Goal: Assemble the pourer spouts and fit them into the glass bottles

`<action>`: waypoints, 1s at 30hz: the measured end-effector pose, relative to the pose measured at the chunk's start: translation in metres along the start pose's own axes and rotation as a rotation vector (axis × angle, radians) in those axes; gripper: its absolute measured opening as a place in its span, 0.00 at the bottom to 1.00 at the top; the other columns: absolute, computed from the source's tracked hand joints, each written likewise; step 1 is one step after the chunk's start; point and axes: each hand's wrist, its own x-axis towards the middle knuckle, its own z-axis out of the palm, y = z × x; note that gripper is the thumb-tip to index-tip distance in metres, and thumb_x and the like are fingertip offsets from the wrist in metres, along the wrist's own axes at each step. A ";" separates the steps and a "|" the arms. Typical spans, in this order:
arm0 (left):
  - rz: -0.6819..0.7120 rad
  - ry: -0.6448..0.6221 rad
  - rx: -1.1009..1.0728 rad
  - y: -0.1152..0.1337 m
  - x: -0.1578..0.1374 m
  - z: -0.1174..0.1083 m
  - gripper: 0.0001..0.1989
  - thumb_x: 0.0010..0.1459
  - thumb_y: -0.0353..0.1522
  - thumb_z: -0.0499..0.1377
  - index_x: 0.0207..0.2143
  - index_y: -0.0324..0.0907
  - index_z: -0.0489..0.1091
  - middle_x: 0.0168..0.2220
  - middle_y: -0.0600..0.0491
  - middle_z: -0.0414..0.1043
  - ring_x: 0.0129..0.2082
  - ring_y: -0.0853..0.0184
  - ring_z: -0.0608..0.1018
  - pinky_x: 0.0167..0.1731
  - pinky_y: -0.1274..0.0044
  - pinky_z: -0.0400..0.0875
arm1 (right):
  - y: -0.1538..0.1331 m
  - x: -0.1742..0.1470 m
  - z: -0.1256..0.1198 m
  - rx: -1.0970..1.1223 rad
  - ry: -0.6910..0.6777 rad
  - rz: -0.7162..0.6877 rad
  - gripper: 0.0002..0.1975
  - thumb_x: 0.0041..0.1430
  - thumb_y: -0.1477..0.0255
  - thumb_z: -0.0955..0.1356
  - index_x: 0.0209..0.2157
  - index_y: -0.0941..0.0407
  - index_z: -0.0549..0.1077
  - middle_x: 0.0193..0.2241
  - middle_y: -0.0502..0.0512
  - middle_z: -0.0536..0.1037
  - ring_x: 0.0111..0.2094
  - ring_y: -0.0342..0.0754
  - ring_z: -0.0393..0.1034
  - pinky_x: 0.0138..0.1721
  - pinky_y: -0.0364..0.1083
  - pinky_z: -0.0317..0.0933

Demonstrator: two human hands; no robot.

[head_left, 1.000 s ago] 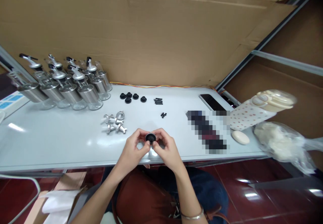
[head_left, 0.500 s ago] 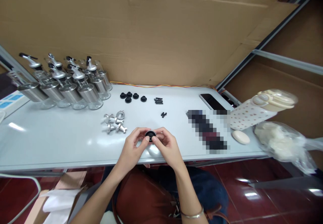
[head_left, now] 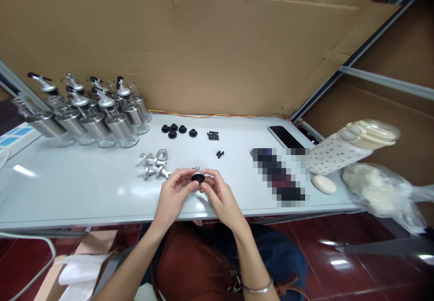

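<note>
Between my two hands, over the front part of the table, is a pourer cap [head_left: 198, 177] with a silvery top and a black ribbed plug. My left hand [head_left: 175, 195] grips it from the left, thumb against the black part. From the other side my right hand [head_left: 219, 197] pinches it with thumb and fingers. Just left of my hands lies a cluster of silver pourer tops [head_left: 154, 163]. Farther back sit several black stoppers [head_left: 172, 131]. Small black levers [head_left: 213, 135] and tiny black pieces [head_left: 220, 154] lie to their right.
Glass-and-steel oil bottles [head_left: 93, 122], several with pourers, crowd the back left. On the right are a phone [head_left: 286, 138], a dotted tumbler [head_left: 342, 149], a pale oval object [head_left: 324, 184] and a plastic bag [head_left: 376, 190]. A cardboard wall [head_left: 217, 57] stands behind the table [head_left: 84, 197].
The pourer cap has been tipped, so its side and silver top show instead of its hollow black underside. Both hands have shifted slightly left with it.
</note>
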 end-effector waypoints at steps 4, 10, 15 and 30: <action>0.068 0.032 0.003 0.000 -0.002 -0.002 0.10 0.45 0.30 0.65 0.33 0.41 0.76 0.38 0.52 0.69 0.41 0.67 0.74 0.43 0.77 0.72 | -0.002 0.001 0.001 -0.007 0.059 -0.072 0.16 0.57 0.73 0.66 0.49 0.52 0.66 0.46 0.56 0.72 0.45 0.48 0.68 0.43 0.45 0.65; 0.068 -0.022 0.090 0.000 -0.004 -0.002 0.10 0.49 0.31 0.63 0.36 0.42 0.77 0.39 0.50 0.69 0.41 0.66 0.74 0.43 0.76 0.72 | 0.001 -0.001 -0.001 -0.043 0.095 -0.005 0.14 0.55 0.73 0.68 0.44 0.54 0.70 0.36 0.53 0.75 0.37 0.46 0.70 0.42 0.46 0.64; 0.092 -0.025 0.111 0.001 -0.003 -0.002 0.07 0.53 0.33 0.61 0.35 0.41 0.75 0.39 0.49 0.70 0.43 0.65 0.74 0.43 0.76 0.71 | 0.002 -0.002 -0.001 -0.001 0.108 0.040 0.11 0.55 0.70 0.69 0.41 0.54 0.69 0.34 0.53 0.77 0.37 0.48 0.72 0.41 0.46 0.64; -0.012 -0.001 -0.028 -0.005 0.001 -0.002 0.13 0.44 0.33 0.65 0.36 0.40 0.74 0.40 0.52 0.66 0.43 0.65 0.75 0.50 0.71 0.69 | -0.015 0.015 -0.021 -0.473 -0.004 -0.190 0.14 0.60 0.65 0.65 0.46 0.52 0.73 0.41 0.57 0.73 0.45 0.52 0.65 0.48 0.52 0.60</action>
